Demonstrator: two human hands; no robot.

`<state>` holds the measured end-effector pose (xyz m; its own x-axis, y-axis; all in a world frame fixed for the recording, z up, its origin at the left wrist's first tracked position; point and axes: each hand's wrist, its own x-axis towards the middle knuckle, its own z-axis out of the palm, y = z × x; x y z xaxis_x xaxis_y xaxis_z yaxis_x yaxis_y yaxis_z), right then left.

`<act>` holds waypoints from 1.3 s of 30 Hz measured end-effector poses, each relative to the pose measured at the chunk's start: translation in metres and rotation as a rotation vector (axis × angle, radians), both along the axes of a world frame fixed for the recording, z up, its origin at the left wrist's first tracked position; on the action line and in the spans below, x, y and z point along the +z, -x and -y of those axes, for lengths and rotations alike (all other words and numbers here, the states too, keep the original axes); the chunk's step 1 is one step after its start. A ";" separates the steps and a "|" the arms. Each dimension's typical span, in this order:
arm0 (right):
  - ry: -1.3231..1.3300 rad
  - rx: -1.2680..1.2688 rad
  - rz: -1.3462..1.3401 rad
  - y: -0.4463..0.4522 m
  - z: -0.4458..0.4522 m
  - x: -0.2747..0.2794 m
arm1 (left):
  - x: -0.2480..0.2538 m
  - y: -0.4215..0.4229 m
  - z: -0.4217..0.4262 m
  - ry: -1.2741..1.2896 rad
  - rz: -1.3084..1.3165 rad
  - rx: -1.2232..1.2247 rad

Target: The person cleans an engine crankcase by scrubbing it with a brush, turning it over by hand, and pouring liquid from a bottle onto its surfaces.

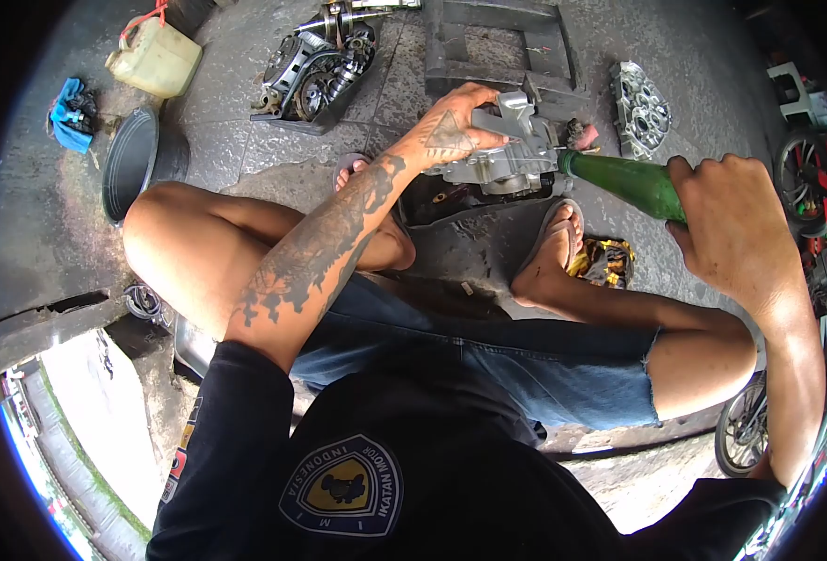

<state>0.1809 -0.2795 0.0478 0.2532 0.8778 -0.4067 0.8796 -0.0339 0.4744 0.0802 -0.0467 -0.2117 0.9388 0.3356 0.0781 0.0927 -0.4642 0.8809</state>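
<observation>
My left hand [456, 131] is closed on a metal part of the grey engine casing [507, 159], at the upper middle between my feet. In my right hand [727, 220] is a green glass bottle [624, 182], gripped round its wide end and tilted almost level. The bottle's neck points left, its mouth close beside the casing's right side. Whether anything flows from the mouth is too small to tell. A dark tray [418, 208] lies beneath the casing, partly hidden by it.
Engine parts [315, 70] lie on a tray at the upper left. Behind the casing is a dark frame [502, 47]. Another metal casing [642, 110] lies upper right. A black basin [133, 164], jerrycan [156, 56] and blue cloth [74, 114] are at left.
</observation>
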 end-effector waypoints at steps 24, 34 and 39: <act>-0.046 -0.079 -0.146 -0.018 0.019 -0.012 | 0.019 0.004 0.033 -0.174 0.130 -0.026; -0.113 -0.233 -0.744 -0.117 0.035 -0.071 | 0.032 -0.008 -0.003 0.106 -0.005 -0.064; -0.331 -0.191 -0.978 -0.168 0.075 -0.111 | 0.034 -0.012 -0.007 0.214 -0.092 -0.012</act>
